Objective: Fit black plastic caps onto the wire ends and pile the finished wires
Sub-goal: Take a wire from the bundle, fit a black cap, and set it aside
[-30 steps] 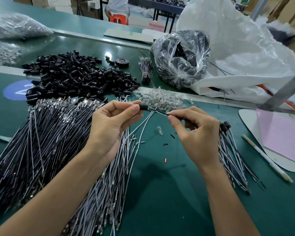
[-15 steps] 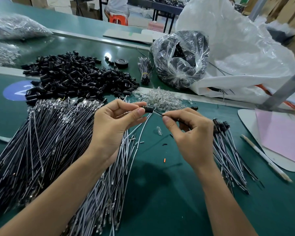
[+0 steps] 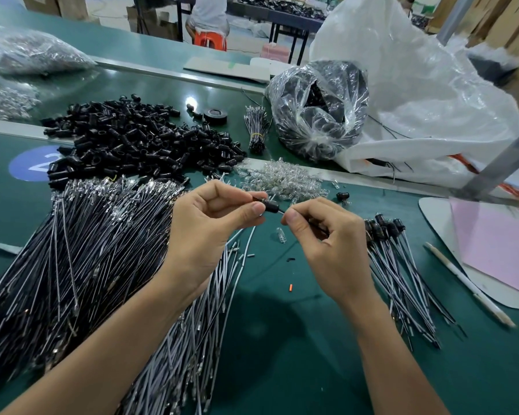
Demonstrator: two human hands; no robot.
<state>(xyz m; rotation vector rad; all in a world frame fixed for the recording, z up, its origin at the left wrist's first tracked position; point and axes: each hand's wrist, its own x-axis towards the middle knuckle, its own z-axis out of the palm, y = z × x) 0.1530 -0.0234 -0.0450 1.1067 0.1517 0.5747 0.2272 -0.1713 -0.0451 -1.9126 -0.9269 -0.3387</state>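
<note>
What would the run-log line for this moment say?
step: capping wire | left hand: pinches black cap | right hand: pinches wire | finished pile: right of hands

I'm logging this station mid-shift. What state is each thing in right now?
left hand, pinches the black cap.
right hand, pinches the wire just behind the cap.
wire, end at the cap; seating unclear.
finished wires, capped, piled by the right hand.
uncapped wires, loose heap at left.
loose caps, heaped, unfitted.
small wire bundle, tied with a yellow band.
</note>
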